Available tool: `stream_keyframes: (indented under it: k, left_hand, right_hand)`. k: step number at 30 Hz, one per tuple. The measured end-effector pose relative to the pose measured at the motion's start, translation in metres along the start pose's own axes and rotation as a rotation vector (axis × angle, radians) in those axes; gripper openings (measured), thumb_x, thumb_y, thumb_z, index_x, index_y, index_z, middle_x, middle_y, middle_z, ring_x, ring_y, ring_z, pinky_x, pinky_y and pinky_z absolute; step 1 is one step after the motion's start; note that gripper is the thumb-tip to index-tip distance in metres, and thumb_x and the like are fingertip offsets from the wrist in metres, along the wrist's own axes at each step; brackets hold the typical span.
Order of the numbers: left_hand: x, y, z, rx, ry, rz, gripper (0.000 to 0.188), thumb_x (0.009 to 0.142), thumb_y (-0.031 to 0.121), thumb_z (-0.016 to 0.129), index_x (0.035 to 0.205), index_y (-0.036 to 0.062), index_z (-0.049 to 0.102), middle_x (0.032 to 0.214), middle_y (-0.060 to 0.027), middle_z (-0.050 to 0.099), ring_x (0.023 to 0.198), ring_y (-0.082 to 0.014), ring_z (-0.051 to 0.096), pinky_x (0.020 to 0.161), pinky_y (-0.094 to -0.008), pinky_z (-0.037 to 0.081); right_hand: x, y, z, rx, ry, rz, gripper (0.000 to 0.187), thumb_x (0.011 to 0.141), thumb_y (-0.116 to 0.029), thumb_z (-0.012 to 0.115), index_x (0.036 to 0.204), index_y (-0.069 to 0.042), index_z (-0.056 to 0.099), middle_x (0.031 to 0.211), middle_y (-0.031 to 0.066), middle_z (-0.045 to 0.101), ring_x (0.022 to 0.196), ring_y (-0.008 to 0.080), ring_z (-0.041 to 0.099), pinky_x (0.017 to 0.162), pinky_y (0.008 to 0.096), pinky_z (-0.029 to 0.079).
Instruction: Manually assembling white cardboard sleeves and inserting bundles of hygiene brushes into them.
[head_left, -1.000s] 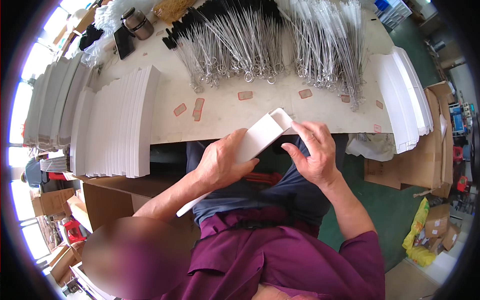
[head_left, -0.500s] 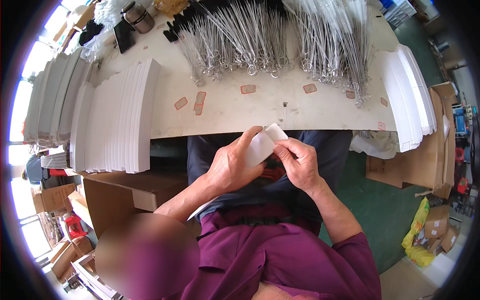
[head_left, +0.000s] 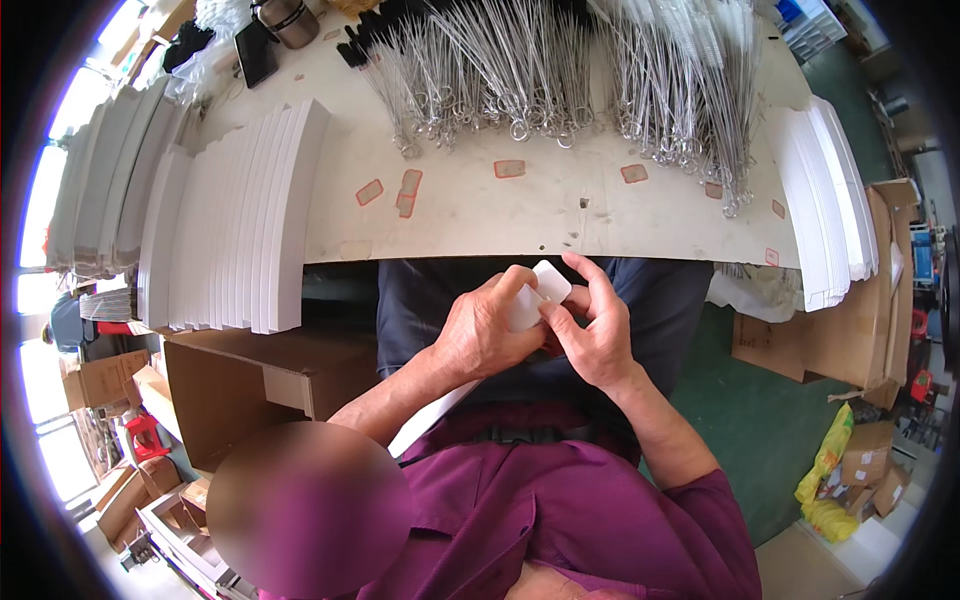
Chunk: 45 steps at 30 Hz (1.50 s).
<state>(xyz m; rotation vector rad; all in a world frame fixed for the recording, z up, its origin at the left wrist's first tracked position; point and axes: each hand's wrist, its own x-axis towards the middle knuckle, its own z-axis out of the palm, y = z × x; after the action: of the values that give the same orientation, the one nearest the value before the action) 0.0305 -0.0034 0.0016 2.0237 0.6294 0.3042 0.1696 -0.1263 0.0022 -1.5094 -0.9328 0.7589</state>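
Over my lap, just below the table's front edge, both hands hold one long white flat card sleeve (head_left: 545,285). My left hand (head_left: 483,330) wraps around its middle. My right hand (head_left: 590,325) pinches its upper end with thumb and fingers. The sleeve's lower end (head_left: 430,420) sticks out under my left forearm. On the table (head_left: 480,215) lie rows of white sleeves (head_left: 245,215) at the left, another white stack (head_left: 825,200) at the right, and heaps of thin wire brushes (head_left: 560,70) at the back.
An open cardboard box (head_left: 260,385) stands at my left knee, more cartons (head_left: 830,330) at the right on the green floor. Small red-edged labels (head_left: 405,190) dot the tabletop. A dark phone (head_left: 257,52) and a metal cup (head_left: 290,15) sit at the far left corner.
The sleeve has come down from the table edge toward my lap. My hands have drawn closer together, and less of the sleeve's upper end shows above them.
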Motion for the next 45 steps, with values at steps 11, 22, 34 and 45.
stream_keyframes:
  k: [11,22,34,45]
  left_hand:
    - [-0.015,-0.007,0.019,-0.028,0.079,-0.005,0.074,0.079,0.024,0.086,0.133,0.0002,0.041,0.101,-0.0257,0.072,0.085,-0.0433,0.074,0.071,-0.0485,0.061]
    - [-0.017,0.008,0.019,0.101,0.155,0.025,0.06,0.077,0.03,0.089,0.114,-0.0023,0.055,0.09,-0.0232,0.072,0.08,-0.0417,0.074,0.067,-0.0491,0.061]
    - [-0.017,0.0,0.017,0.168,0.106,0.025,0.045,0.077,0.029,0.085,0.099,-0.0018,0.059,0.09,-0.0244,0.071,0.08,-0.0432,0.073,0.067,-0.0505,0.06]
    - [-0.022,0.0,0.017,0.146,0.066,-0.048,0.05,0.075,0.022,0.085,0.113,-0.0027,0.063,0.1,-0.0222,0.073,0.09,-0.04,0.075,0.075,-0.0468,0.062]
  right_hand:
    - [-0.002,0.002,-0.001,-0.494,-0.007,-0.402,0.028,0.1,-0.014,0.067,0.121,0.004,0.07,0.082,0.0166,0.072,0.069,0.0289,0.071,0.064,0.0361,0.055]
    - [0.002,0.006,0.004,0.109,-0.041,0.242,0.012,0.097,-0.009,0.074,0.101,0.002,0.07,0.085,0.0067,0.075,0.074,0.0064,0.068,0.065,0.0244,0.056]
    - [0.003,0.001,-0.009,0.22,-0.026,0.413,0.012,0.099,-0.011,0.073,0.095,-0.001,0.07,0.074,0.0021,0.07,0.058,0.0038,0.061,0.048,0.0202,0.046]
    - [0.0,0.007,-0.007,0.267,-0.012,0.451,0.012,0.099,-0.011,0.072,0.094,-0.001,0.07,0.074,0.003,0.071,0.058,0.0057,0.063,0.049,0.0208,0.048]
